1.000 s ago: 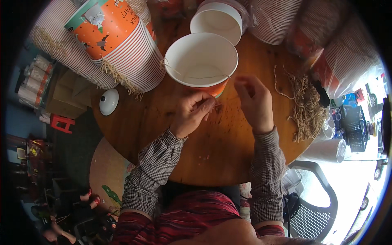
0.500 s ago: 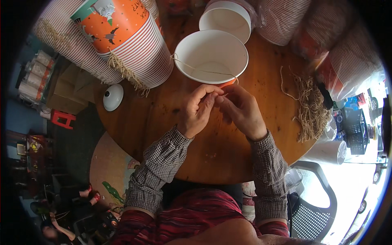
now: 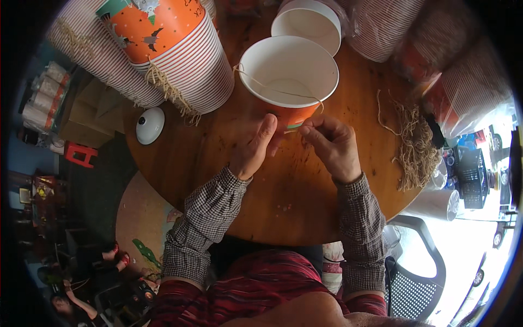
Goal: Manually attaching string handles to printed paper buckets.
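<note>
Standing on the table [image 3: 299,218], the paper bucket [image 3: 289,71] is judged light, stiff-walled but easily dented, best taken by its rim [image 3: 286,104], while a soft cord [image 3: 291,131] appears pinched by the right hand [image 3: 335,146] and the left hand [image 3: 252,150] is held open nearby.

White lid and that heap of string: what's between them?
The head view shows the left hand and right hand between the lid and heap of string; the orange bucket stands just beyond them.
</note>
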A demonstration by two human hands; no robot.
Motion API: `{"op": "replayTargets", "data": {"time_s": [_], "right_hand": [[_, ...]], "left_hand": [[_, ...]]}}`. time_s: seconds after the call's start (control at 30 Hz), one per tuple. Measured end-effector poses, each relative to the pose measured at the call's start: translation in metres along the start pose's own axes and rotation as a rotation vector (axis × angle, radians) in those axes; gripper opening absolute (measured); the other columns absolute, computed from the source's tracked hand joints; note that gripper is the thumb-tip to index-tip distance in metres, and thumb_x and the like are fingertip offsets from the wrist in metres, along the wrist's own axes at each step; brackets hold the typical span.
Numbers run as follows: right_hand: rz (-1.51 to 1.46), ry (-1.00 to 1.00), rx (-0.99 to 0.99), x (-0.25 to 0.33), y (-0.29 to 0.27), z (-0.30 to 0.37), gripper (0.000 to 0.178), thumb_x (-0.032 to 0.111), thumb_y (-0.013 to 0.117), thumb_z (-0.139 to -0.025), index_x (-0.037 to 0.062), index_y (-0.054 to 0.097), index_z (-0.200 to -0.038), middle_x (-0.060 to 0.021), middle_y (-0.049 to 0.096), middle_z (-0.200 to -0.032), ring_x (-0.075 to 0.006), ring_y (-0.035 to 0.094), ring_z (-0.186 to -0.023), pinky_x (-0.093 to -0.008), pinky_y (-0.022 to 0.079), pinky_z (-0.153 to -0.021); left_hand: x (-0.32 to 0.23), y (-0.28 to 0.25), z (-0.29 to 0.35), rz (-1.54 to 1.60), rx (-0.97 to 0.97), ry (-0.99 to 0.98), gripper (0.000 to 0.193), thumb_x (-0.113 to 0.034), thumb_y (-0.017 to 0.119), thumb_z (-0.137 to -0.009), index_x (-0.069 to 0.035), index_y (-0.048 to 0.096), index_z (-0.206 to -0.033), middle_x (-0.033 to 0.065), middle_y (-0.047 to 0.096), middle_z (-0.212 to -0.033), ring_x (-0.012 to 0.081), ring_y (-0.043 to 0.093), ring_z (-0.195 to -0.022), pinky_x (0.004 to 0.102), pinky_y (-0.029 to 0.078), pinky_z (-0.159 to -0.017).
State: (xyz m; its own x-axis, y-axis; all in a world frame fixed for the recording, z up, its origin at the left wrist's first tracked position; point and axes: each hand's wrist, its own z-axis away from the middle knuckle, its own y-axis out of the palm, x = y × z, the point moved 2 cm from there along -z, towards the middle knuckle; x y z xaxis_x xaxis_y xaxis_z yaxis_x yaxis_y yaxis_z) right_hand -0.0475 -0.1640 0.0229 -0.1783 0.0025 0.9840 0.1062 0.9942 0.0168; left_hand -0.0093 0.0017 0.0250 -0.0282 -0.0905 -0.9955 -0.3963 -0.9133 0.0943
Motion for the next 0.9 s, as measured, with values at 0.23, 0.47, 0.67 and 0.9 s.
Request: {"op": "replayTargets", "data": {"time_s": [0.23, 0.47, 0.67, 0.9], "right_hand": [[0.064, 0.057, 0.035, -0.002, 0.006, -0.001, 0.008, 0.008, 0.066, -0.085, 0.0003, 0.064, -0.086, 0.0084, 0.049, -0.062, 0.0007, 0.039, -0.056, -0.0184, 0.033, -0.049], [0.165, -0.015, 0.046, -0.014, 0.005, -0.001, 0.010, 0.009, 0.070, -0.082, 0.0028, 0.066, -0.089, 0.0084, 0.042, -0.059, -0.0004, 0.035, -0.054, -0.0190, 0.031, -0.048], [0.160, -0.024, 0.023, -0.004, 0.003, 0.000, 0.014, 0.008, 0.072, -0.081, 0.0034, 0.067, -0.094, 0.0083, 0.041, -0.059, -0.0005, 0.035, -0.054, -0.0187, 0.031, -0.048], [0.235, -0.004, 0.043, 0.001, 0.004, 0.000, 0.014, 0.005, 0.071, -0.081, 0.0026, 0.066, -0.094, 0.0047, 0.052, -0.059, -0.0020, 0.049, -0.056, -0.0194, 0.040, -0.051]], "left_hand": [[0.015, -0.002, 0.000, -0.034, 0.063, 0.103, 0.034, -0.027, 0.048, -0.099, -0.002, 0.056, -0.077, -0.0013, 0.047, -0.060, 0.0062, 0.042, -0.053, 0.0233, 0.035, -0.050], [0.013, 0.000, 0.002, -0.402, -0.077, 0.476, 0.015, -0.013, 0.054, -0.094, 0.000, 0.052, -0.085, 0.0065, 0.051, -0.075, 0.0157, 0.051, -0.067, 0.0277, 0.041, -0.060], [0.020, 0.000, -0.002, -0.435, -0.070, 0.545, 0.009, -0.008, 0.056, -0.091, -0.001, 0.052, -0.088, 0.0088, 0.053, -0.080, 0.0200, 0.052, -0.071, 0.0299, 0.043, -0.063], [0.017, 0.000, -0.003, -0.531, -0.121, 0.748, 0.007, -0.005, 0.059, -0.088, -0.001, 0.053, -0.087, 0.0101, 0.054, -0.081, 0.0249, 0.054, -0.074, 0.0327, 0.044, -0.064]]}}
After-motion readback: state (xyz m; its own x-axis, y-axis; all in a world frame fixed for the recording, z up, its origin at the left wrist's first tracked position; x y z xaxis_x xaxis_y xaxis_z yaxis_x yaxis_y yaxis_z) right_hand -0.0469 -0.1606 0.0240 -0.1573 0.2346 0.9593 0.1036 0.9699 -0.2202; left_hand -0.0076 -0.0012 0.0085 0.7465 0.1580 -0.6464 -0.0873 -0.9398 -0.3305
